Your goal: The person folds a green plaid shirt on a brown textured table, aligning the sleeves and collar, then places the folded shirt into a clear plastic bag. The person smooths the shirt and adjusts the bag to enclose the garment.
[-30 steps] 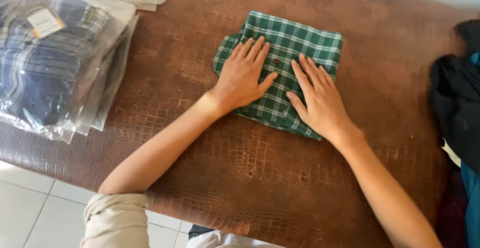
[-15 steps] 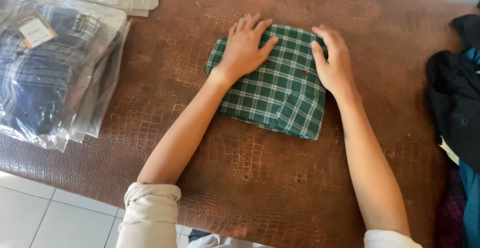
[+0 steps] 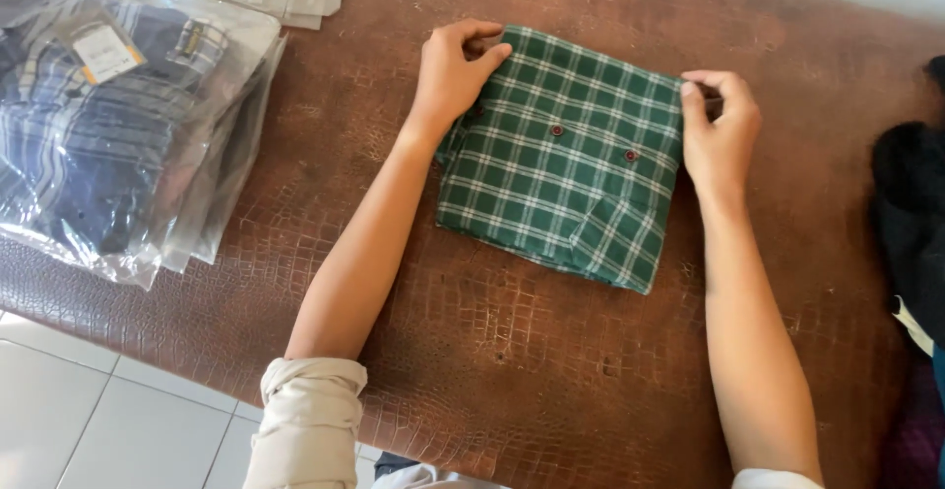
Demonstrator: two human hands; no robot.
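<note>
Green plaid shirt (image 3: 561, 159) folded square, two red buttons showing.

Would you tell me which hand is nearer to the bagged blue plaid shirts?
Left. The left hand grips the green plaid shirt's far left corner, closer to the bagged shirts; the right hand pinches its far right corner.

The head camera is looking steeply down from close above — facing the brown table (image 3: 512, 371), with floor tiles (image 3: 89, 430) showing at lower left.
</note>
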